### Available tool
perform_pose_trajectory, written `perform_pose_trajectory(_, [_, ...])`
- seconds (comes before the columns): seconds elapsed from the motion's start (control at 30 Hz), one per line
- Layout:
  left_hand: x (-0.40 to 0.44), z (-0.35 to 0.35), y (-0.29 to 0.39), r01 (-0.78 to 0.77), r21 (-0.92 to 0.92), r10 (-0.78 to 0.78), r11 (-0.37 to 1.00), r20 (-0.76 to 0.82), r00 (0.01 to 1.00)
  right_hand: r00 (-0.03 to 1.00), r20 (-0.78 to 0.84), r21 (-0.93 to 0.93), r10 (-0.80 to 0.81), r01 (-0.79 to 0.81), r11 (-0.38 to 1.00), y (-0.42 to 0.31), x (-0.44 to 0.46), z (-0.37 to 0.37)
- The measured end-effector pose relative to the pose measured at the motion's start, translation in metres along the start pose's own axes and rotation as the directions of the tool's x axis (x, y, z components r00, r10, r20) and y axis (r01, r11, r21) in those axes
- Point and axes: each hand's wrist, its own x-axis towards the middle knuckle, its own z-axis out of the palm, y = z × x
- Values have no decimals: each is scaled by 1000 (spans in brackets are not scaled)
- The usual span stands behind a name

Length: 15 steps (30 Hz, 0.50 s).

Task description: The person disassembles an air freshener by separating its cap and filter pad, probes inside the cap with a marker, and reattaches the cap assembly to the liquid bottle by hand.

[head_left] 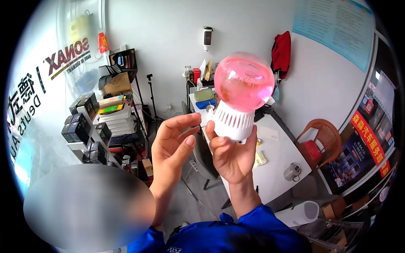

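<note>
A clear round globe with pink liquid inside (244, 82) sits on top of a white slotted base (233, 122). My right hand (233, 154) grips that base from below and holds it raised and slightly tilted, in front of the white table. To its left, my left hand (174, 145) is raised with its fingers curved and apart, holding nothing and not touching the globe or the base.
Behind the globe stands a white table (276, 158) with a glass mug (292, 172). A wicker chair (322, 141) is at the right, a dark chair (206, 162) below the hands. Shelves with black boxes (77, 127) stand left. A blurred patch covers the lower left.
</note>
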Motion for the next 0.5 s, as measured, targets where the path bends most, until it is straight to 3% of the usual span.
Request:
perform_pose_trajectory(0.1, [4,4,10,62,-52,-57,997,106,993,996,28,-136,-86,89,987,20,-6,4])
perform_pose_trajectory(0.17, [7,14,22,15,-100,1,995,160,987,987,65,-296,-147,160,942,35,-11,4])
perform_pose_trajectory(0.23, [3,23,39,58,-113,-43,992,126,991,950,45,-544,-308,282,791,59,-12,13])
perform_pose_trajectory(0.3, [-3,23,50,49,-61,-43,997,107,993,915,-75,-609,-397,274,745,78,-22,16])
perform_pose_trajectory(0.33, [-8,21,53,28,-46,-23,999,118,993,921,-60,-594,-385,277,755,79,-30,9])
perform_pose_trajectory(0.43, [-23,14,59,-49,-58,58,997,176,983,964,-205,-608,-171,11,794,81,-62,-5])
perform_pose_trajectory(0.5, [-32,5,66,-72,59,62,996,157,986,955,-274,-601,-111,-80,795,83,-70,-8])
